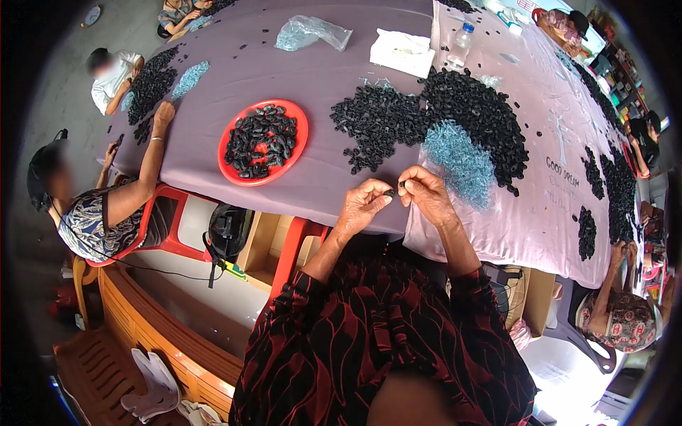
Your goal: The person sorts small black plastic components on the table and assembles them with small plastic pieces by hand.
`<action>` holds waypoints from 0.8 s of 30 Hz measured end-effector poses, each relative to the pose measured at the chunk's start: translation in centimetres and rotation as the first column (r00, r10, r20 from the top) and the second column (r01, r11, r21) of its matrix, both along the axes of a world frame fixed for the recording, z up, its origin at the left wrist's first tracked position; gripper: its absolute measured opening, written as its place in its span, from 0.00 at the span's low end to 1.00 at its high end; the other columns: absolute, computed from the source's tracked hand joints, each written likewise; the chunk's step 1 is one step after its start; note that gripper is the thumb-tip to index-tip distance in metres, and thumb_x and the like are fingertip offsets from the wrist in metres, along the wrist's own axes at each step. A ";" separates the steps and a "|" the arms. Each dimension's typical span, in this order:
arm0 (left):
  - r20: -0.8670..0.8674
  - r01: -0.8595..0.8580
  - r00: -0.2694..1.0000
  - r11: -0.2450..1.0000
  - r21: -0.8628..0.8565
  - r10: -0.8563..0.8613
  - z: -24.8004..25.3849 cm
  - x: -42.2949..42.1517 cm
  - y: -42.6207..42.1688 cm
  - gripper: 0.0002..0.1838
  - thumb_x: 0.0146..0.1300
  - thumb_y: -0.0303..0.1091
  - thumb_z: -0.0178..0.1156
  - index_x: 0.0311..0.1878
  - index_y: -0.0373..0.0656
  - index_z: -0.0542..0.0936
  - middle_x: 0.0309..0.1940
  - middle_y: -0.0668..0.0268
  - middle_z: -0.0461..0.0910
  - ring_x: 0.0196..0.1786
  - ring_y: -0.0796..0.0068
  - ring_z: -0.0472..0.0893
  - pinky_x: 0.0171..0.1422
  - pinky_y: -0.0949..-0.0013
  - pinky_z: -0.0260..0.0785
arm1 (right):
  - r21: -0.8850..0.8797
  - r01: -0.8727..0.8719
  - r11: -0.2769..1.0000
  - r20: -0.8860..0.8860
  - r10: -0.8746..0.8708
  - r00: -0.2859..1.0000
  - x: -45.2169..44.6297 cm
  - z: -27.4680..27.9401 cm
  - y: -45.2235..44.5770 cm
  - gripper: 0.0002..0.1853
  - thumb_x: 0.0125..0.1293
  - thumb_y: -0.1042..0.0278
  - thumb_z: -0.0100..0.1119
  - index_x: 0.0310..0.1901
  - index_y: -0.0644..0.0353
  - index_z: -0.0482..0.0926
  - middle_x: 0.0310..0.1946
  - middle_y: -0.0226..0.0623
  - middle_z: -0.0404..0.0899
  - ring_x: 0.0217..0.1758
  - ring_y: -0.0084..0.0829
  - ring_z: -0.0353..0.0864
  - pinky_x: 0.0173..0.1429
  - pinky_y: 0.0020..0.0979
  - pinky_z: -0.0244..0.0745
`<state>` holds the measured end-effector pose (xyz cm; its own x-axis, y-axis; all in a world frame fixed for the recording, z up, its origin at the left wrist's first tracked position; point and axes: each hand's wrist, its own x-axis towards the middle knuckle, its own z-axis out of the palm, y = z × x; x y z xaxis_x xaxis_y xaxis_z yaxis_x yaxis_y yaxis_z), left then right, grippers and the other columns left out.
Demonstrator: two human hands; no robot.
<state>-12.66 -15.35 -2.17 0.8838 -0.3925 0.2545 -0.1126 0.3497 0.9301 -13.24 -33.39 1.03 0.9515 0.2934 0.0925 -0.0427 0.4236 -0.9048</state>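
My left hand (364, 204) pinches a small black plastic part (388, 192) between thumb and fingertips. Close beside it, my right hand (428, 195) is closed on another small black part (403, 184). A narrow gap separates the two parts, above the table's near edge. Just beyond my hands lies a spread of small black parts (376, 117), with a larger black pile (479, 110) to its right. A heap of small bluish, clear pieces (460, 162) sits beside my right hand. Left of my hands, a red plastic bowl (303, 145) holds many black pieces.
The cloth-covered table (334, 78) carries a plastic bag (310, 33), a white tissue pack (402, 52) and a water bottle (460, 44). A person (114, 220) sits at the left with an arm on the table. Other people work around its edges near more black piles.
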 end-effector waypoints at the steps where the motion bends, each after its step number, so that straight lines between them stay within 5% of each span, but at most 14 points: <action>1: 0.001 0.001 1.000 1.000 0.000 -0.001 -0.1 0.0 0.0 0.09 0.58 0.15 0.55 0.41 0.38 0.74 0.32 0.74 0.76 0.37 0.90 0.72 0.42 0.83 0.65 | 0.014 0.002 1.000 -0.017 -0.001 1.000 0.0 0.1 0.0 0.06 0.65 0.72 0.53 0.40 0.64 0.75 0.29 0.30 0.75 0.27 0.18 0.72 0.34 0.21 0.70; 10: 0.004 0.012 1.000 0.999 -0.046 -0.012 0.8 -0.2 -0.1 0.09 0.59 0.16 0.55 0.41 0.38 0.74 0.33 0.73 0.77 0.39 0.88 0.73 0.44 0.82 0.66 | -0.148 0.019 0.989 0.073 -0.008 0.997 -0.3 0.5 0.1 0.06 0.64 0.73 0.54 0.40 0.64 0.75 0.29 0.30 0.75 0.28 0.19 0.73 0.34 0.21 0.70; 24: 0.051 -0.058 0.997 0.990 0.127 0.052 -0.8 0.0 0.0 0.05 0.58 0.20 0.59 0.37 0.39 0.76 0.29 0.75 0.76 0.33 0.89 0.72 0.38 0.81 0.66 | -0.458 0.099 0.883 0.141 -0.037 0.989 -0.6 0.7 0.5 0.04 0.61 0.76 0.54 0.38 0.61 0.76 0.26 0.21 0.72 0.26 0.11 0.65 0.31 0.17 0.64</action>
